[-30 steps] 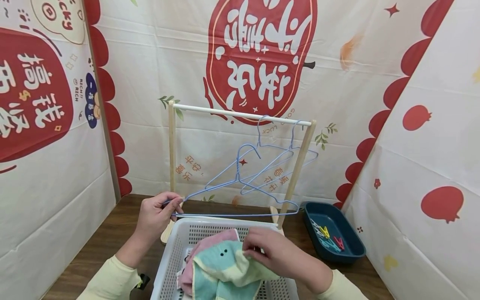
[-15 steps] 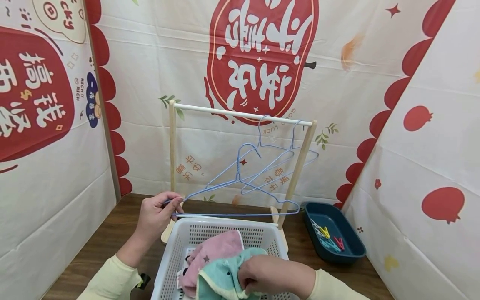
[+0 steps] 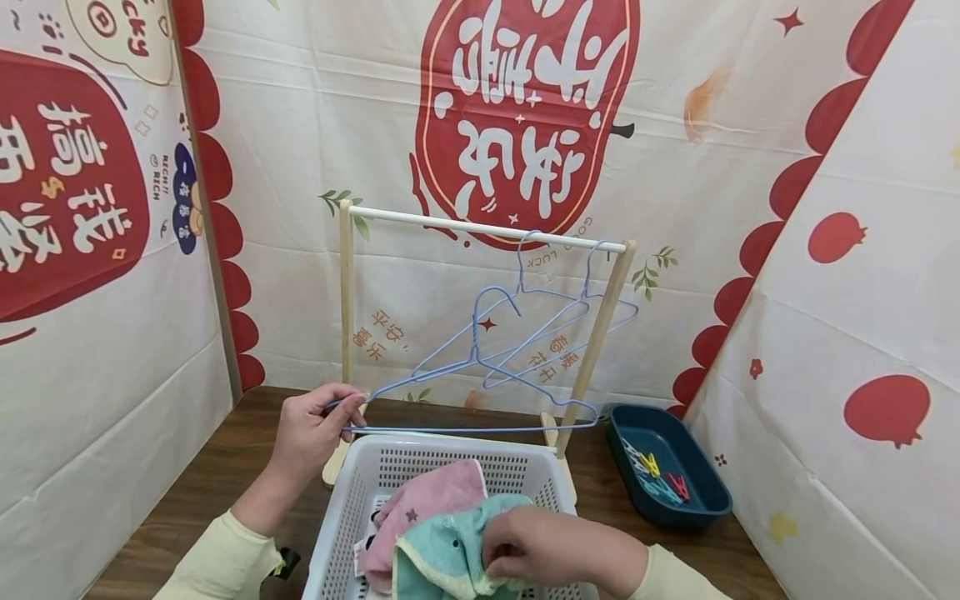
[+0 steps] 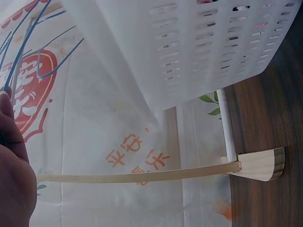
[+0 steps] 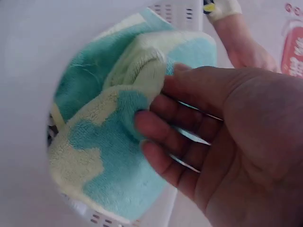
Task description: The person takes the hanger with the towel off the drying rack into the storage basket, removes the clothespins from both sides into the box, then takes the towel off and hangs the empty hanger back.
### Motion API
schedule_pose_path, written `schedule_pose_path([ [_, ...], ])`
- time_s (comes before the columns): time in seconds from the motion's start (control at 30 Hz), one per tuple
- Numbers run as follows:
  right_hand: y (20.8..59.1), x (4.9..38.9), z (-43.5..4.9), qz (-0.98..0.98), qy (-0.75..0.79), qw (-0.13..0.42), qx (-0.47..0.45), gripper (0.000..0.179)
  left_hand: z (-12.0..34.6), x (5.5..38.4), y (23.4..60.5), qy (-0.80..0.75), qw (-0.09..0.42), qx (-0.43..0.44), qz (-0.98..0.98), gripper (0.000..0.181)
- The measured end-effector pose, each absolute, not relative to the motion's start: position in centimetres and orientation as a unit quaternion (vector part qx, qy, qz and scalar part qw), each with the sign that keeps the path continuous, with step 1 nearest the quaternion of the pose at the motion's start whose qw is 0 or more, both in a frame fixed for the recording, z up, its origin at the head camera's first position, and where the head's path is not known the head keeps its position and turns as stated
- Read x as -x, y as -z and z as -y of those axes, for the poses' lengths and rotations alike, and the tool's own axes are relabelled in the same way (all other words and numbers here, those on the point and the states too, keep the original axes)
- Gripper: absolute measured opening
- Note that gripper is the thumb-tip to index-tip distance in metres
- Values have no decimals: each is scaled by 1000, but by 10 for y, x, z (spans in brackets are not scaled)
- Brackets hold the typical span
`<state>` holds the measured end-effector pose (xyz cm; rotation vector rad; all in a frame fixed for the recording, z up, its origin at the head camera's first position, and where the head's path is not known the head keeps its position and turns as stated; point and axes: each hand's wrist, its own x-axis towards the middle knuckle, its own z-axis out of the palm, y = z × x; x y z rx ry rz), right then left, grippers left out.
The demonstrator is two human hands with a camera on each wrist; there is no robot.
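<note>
My left hand [image 3: 318,425] pinches one lower corner of a blue wire hanger [image 3: 480,429], which is held above the basket's far rim with its hook upward. Down in the white basket [image 3: 360,467], my right hand [image 3: 543,546] pinches a fold of a teal and pale-yellow towel [image 3: 442,550]. In the right wrist view, the thumb and fingers close on the bunched towel [image 5: 113,142] near its pale edge. A pink towel [image 3: 427,500] with a star lies beside it in the basket. The left wrist view shows only part of the left hand [image 4: 14,165].
Behind the basket stands a wooden rack with a white rail [image 3: 450,223]. Two more blue hangers [image 3: 555,292] hang at its right end. To the right sits a dark blue tray [image 3: 708,492] holding several coloured clothespins [image 3: 652,475]. Printed cloth walls surround the wooden table [image 3: 202,467].
My right hand has lowered the teal towel into the basket, uncovering more of the pink one, and then shifted slightly. The left hand and its hanger have stayed nearly still.
</note>
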<state>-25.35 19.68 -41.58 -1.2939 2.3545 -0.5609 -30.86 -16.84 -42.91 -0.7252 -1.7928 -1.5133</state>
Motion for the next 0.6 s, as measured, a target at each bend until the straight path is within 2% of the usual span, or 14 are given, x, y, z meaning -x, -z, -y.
schedule_pose_path([
  [0.13,408,254,-209,-864,237,152,418,7,169,308,428,577,342,276,688,18],
  [0.27,404,249,-219,-924,200,32,323,3,170,306,425,576,346,274,688,18],
  [0.33,408,248,-222,-953,155,-30,260,18,170,306,423,577,349,276,685,17],
  [0.4,416,247,-226,-971,114,-69,197,37,170,305,422,581,352,278,679,16],
  [0.5,433,249,-231,-988,81,-68,116,62,170,305,422,589,357,281,669,17],
  [0.6,449,251,-235,-994,83,-39,68,73,171,305,422,593,357,281,665,18],
])
